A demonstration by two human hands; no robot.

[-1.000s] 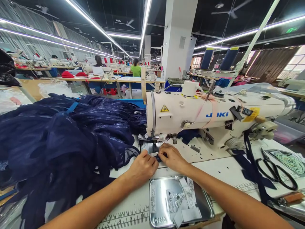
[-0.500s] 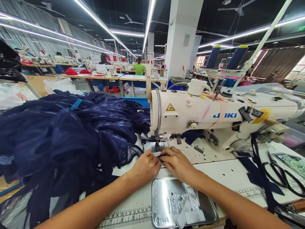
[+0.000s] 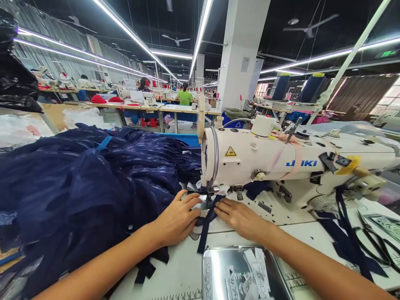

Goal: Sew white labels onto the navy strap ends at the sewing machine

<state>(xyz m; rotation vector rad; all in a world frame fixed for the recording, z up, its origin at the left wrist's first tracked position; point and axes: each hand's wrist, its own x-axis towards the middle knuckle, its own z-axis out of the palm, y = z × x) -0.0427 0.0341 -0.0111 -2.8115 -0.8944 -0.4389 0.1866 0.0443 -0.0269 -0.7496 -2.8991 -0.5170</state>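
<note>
Just in front of the sewing machine [image 3: 281, 162], nearest to the camera, a metal tray [image 3: 215, 271] with white labels [image 3: 250, 271] lies on the white table [image 3: 175, 275]. Beyond the tray, a narrow navy strip [image 3: 206, 227] runs from the table up to the machine's needle area. The left hand [image 3: 176, 218] lies flat with fingers spread, pressing the fabric on the left of this strip. The right hand [image 3: 242, 216] rests flat on the right of it, fingertips touching the strip; neither hand grasps anything. To the left of the machine a big pile of navy fabric [image 3: 87, 183] is heaped. To the right of the machine, black scissors [image 3: 379, 241] lie on the table. Far behind the machine, other workers sit at tables.
</note>
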